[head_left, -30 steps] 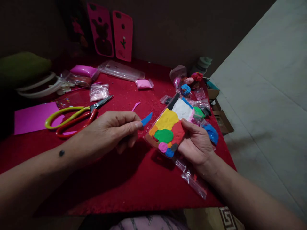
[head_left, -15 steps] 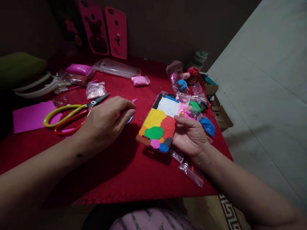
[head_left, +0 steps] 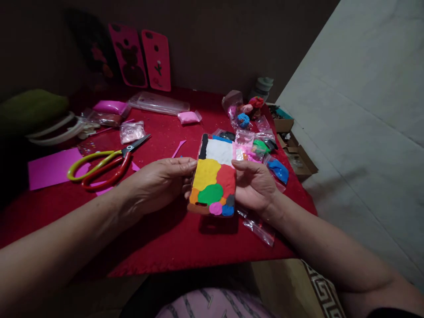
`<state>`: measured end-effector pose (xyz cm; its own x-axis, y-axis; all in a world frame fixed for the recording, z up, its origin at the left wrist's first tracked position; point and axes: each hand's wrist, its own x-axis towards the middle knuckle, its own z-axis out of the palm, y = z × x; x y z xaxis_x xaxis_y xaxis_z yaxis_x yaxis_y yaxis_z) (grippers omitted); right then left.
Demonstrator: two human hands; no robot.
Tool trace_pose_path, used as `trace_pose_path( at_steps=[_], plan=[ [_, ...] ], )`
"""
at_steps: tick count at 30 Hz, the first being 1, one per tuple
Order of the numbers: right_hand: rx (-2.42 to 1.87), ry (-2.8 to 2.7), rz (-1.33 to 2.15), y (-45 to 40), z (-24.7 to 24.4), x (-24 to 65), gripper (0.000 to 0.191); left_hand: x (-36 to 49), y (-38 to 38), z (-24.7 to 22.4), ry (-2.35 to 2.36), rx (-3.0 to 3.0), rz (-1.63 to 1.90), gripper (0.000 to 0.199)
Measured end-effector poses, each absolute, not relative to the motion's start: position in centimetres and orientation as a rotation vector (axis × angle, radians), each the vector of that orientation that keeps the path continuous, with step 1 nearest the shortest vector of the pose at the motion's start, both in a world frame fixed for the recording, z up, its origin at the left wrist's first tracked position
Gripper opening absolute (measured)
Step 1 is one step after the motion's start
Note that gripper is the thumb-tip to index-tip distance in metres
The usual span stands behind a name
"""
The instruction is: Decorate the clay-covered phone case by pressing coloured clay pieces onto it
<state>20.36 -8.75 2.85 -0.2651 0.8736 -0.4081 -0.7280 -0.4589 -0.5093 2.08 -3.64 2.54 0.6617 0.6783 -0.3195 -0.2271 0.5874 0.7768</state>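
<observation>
Phone case [head_left: 213,176], its back covered with patches of clay: white at the far end, then yellow, red, green, orange, pink and blue, with a black strip along one far edge. It is held just above the red tablecloth [head_left: 172,238], near the front middle of it. Left hand [head_left: 159,185]: fingers together, thumb on top, clamped on the case's left long edge. Right hand [head_left: 253,183]: fingers curled under the case, thumb pressed on its right long edge. Left of the case, scissors [head_left: 106,161] with one yellow and one red handle lie flat, blades pointing toward the far side; beyond them, a pink sheet of paper [head_left: 51,168]. Right of the case, small clear bags of clay [head_left: 265,152], blue and green among them. Behind the case, a clear case [head_left: 159,103] lies flat, and two pink cases [head_left: 142,57] lean upright against the dark wall. No writing or brand can be read anywhere.
</observation>
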Motion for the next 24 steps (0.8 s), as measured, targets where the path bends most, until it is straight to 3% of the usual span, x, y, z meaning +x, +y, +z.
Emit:
trace_pose_path(
  at_steps=[8,18,24],
  plan=[
    [-0.605,-0.551,1.987,-8.9,2.1,20.8,0.036,2.1,-3.2,3.9,0.73,0.692,0.73,0.032],
    [-0.807,-0.749,1.857,-9.5,1.7,20.0,0.041,1.9,-2.7,3.7,0.766,0.69,0.832,0.034],
    [-0.933,-0.754,1.841,-9.5,1.3,19.6,0.029,1.6,-2.6,3.1,0.684,0.762,0.811,0.035]
  ],
)
